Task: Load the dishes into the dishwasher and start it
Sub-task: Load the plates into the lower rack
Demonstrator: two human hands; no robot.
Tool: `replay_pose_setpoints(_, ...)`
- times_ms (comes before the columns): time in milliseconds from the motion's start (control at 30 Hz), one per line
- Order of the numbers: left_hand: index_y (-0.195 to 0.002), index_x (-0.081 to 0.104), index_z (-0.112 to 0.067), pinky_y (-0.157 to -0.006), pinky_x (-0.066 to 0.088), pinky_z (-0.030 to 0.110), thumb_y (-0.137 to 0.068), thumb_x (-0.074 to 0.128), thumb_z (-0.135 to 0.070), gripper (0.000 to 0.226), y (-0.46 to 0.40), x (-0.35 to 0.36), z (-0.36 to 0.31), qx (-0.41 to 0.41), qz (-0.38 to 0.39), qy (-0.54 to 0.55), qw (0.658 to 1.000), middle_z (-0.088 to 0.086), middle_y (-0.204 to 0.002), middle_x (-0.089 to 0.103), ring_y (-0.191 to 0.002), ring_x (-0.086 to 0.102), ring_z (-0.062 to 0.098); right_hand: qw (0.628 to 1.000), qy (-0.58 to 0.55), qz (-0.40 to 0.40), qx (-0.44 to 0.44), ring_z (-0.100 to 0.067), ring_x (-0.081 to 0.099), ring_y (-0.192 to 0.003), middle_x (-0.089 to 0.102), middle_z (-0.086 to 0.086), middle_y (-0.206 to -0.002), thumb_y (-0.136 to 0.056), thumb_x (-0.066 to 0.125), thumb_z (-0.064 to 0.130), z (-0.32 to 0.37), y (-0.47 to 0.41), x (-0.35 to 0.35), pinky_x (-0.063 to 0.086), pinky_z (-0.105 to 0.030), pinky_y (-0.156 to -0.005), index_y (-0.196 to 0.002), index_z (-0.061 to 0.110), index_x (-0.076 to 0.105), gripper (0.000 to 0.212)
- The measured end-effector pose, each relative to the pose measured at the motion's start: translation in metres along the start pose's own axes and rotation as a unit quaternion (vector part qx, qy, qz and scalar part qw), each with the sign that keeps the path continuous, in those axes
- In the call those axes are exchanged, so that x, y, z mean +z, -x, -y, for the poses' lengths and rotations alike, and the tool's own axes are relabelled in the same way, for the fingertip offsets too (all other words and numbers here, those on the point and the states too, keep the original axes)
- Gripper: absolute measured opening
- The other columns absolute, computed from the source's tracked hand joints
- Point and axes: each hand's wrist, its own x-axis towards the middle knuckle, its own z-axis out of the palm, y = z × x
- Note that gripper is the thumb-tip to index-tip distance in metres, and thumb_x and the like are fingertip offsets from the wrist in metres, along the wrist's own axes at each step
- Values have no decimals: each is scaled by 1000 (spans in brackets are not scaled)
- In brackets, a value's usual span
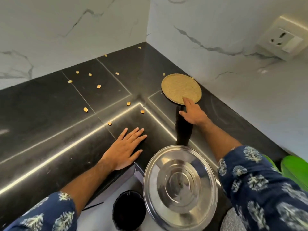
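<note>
A round golden plate (180,88) lies flat on the black counter (50,114) close to the right wall. My right hand (191,112) reaches over to it, fingers spread, with one fingertip resting on its near rim. My left hand (124,148) lies flat and open on the counter near the front edge, holding nothing. A large round steel plate (180,185) sits at the counter's front edge between my forearms. A dark cup (129,210) stands low, just left of the steel plate.
Several small tan seeds (99,86) are scattered over the counter toward the corner. Marble walls close the counter at the back and right, with a white socket (280,41) on the right wall. Something bright green (295,169) shows at the right edge.
</note>
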Motion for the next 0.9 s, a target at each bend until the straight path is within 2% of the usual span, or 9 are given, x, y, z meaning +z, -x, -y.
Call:
replay_pose_setpoints(200,-160,9,-31,-126,0,48,-104,20,-51,61,0,-1,1,0,1,4,1000,-8,-168,-2,-154,-12,8,994,-17,-98,47,-33,47,-117,46,-9,-129,-97,52,41,2,7,17,47,-47,-93,-119,17,59,33)
replay_pose_setpoints(300,-160,12,-30,-126,0,48,-104,21,-50,60,0,-2,0,1,-4,11,1000,-7,-169,2,-154,-8,9,966,-88,-176,170,-32,56,-98,44,-9,-119,-91,58,40,1,36,33,48,-40,-82,-100,11,64,30)
replay_pose_setpoints(467,-160,15,-29,-126,0,48,-104,22,-49,60,0,-2,0,6,-5,9,1000,-6,-169,5,-155,-6,10,868,-256,-228,360,-31,58,-89,41,-15,-128,-82,72,11,-13,47,32,55,-40,-77,-120,6,43,48)
replay_pose_setpoints(533,-160,17,-28,-126,0,48,-104,22,-49,60,0,-2,0,6,-11,13,1000,-5,-168,6,-155,-5,11,820,-341,-208,410,-33,62,-91,46,-17,-123,-75,75,4,-19,39,26,61,-41,-63,-124,6,38,61)
replay_pose_setpoints(633,-160,17,-28,-126,-2,47,-104,20,-50,60,0,-1,0,9,-7,11,1000,-5,-168,5,-155,-6,11,766,-472,-165,405,-18,54,-59,53,-12,-85,-74,64,2,-22,37,15,43,-23,-40,-99,3,52,29)
replay_pose_setpoints(667,-160,17,-27,-126,-1,47,-104,20,-50,60,0,-1,0,8,-8,8,1000,-4,-168,6,-155,-5,12,744,-520,-147,394,-14,45,-51,49,-8,-72,-76,56,1,-20,41,9,34,-21,-40,-84,7,53,11)
replay_pose_setpoints(733,-159,19,-26,-126,1,49,-103,20,-50,61,1,1,1,14,-11,3,1000,-3,-168,8,-155,-2,14,692,-602,-120,380,-12,35,-50,38,-2,-65,-76,45,-1,-12,56,-6,27,-20,-44,-72,15,44,16)
replay_pose_setpoints(833,-158,26,-22,-125,8,51,-102,22,-49,63,1,3,3,23,-21,0,1000,1,-167,16,-155,5,16,619,-696,-106,349,-15,47,-58,44,-3,-71,-77,42,5,10,96,-26,41,-22,-50,-79,14,45,10)
replay_pose_setpoints(900,-158,25,-21,-125,8,52,-101,22,-50,64,2,0,4,29,-13,8,999,2,-167,17,-155,5,18,562,-753,-119,321,-23,58,-78,56,-10,-87,-80,38,3,26,135,-29,56,-33,-65,-94,8,51,19)
